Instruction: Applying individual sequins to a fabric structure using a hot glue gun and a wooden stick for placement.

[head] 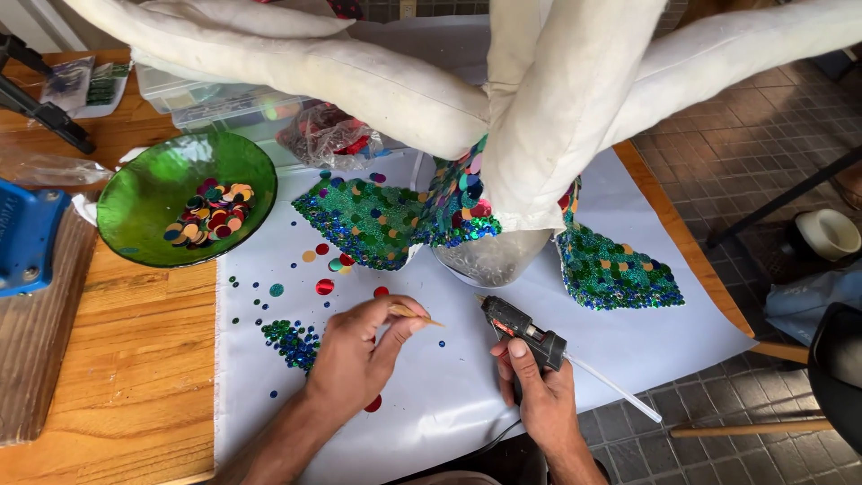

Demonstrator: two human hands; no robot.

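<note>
1. Glue gun (523, 330) gripped in right hand (539, 395), over the white sheet (449, 395); long axis running from lower right up to upper left, nozzle aimed toward the left hand's stick; clear glue rod (615, 388) trailing out the back toward lower right.
2. Thin wooden stick (415, 314) pinched between thumb and fingers of left hand (355, 355); tip pointing right, close to the nozzle yet apart from it.
3. Just left of the left hand: small heap of green sequins (292, 341); loose red sequin (324, 286) above it.
4. Farther up: sequinned fabric (368, 220) under stuffed white limbs (539, 117), nearer the nozzle than the stick hand.
5. Far left on the bench (135, 359): green bowl (144, 193) of round sequins, well apart from both hands.
</note>
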